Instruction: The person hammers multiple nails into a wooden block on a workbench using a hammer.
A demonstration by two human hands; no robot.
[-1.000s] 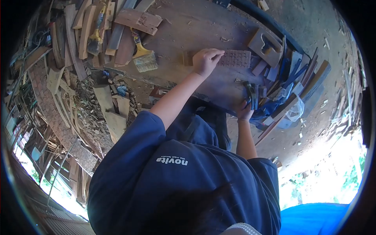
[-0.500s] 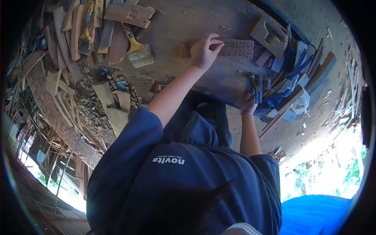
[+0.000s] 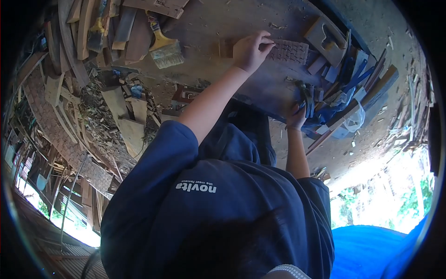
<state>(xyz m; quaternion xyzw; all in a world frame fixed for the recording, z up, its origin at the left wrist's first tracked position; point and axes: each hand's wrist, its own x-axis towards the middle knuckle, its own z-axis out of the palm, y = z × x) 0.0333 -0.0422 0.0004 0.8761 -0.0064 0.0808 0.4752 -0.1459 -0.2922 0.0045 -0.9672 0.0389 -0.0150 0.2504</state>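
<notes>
My left hand (image 3: 252, 52) hovers over a flat wooden piece (image 3: 290, 51) with rows of small dark marks or notches. Its thumb and index finger are pinched together near the piece's left part; anything between them is too small to make out. Close to the table's near edge, my right hand (image 3: 296, 116) is curled beside a cluster of dark narrow pieces (image 3: 307, 98). Its fingers are partly hidden, and what they grip cannot be named. A thick cut block with a hollow (image 3: 326, 42) lies just right of the notched piece.
A wide paintbrush (image 3: 166, 53) and a second brush (image 3: 97, 32) lie among wood strips (image 3: 69, 42) at the left. Blue-handled tools, a clear plastic bag (image 3: 354, 118) and long strips (image 3: 378, 86) crowd the right. Wood scraps (image 3: 123, 116) cover the ground at left.
The view has shifted a little, moving the table slightly up and right. My left thumb and index finger are closer together. My right hand stays by the dark pieces.
</notes>
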